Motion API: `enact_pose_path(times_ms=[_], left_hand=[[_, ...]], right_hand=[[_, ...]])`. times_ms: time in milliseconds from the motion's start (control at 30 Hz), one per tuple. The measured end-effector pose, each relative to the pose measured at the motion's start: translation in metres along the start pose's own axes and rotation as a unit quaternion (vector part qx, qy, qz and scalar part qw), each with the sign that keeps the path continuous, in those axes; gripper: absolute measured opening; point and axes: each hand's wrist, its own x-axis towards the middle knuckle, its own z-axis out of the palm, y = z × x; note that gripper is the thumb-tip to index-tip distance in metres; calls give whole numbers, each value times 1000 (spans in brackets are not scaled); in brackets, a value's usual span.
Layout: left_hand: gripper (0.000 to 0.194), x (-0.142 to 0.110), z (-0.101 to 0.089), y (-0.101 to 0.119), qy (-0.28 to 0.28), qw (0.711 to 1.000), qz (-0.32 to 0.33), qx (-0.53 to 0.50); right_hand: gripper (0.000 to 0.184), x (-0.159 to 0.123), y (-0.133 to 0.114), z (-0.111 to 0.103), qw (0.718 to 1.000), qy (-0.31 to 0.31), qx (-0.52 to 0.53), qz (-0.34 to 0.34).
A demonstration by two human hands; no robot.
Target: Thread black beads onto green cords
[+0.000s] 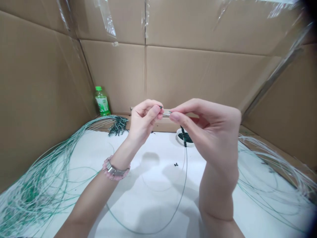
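Observation:
My left hand is raised at the middle, thumb and finger pinching a small dark green piece. Facing it, my right hand has thumb and forefinger pressed together on the tip of a thin green cord; only a tiny bit of it shows. Beneath the right fingers hangs a strand of small black pieces threaded on a cord, which loops down and left over the white surface. A small gap separates the two hands' fingertips. The right hand's other fingers are partly hidden.
A white bowl of small black pieces stands behind the strand, with a few loose black pieces nearer me. Bundles of green and white cords lie left, more cords right. A green bottle stands by the cardboard walls.

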Motion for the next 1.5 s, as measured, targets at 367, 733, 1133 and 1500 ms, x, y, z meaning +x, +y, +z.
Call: enact_pose_path(times_ms=[367, 733, 1133, 1500], left_hand=[[11, -9, 16, 19, -55, 995, -11, -84], [9, -12, 19, 19, -53, 994, -19, -95], [11, -13, 22, 20, -33, 996, -24, -82], [10, -14, 22, 20, -31, 997, 11, -66]], right_hand=[[13, -5, -3, 10, 998, 40, -36, -40], [16, -5, -2, 8, 996, 30, -43, -68], [17, -5, -2, 8, 995, 29, -62, -74], [16, -5, -3, 7, 992, 38, -80, -95]])
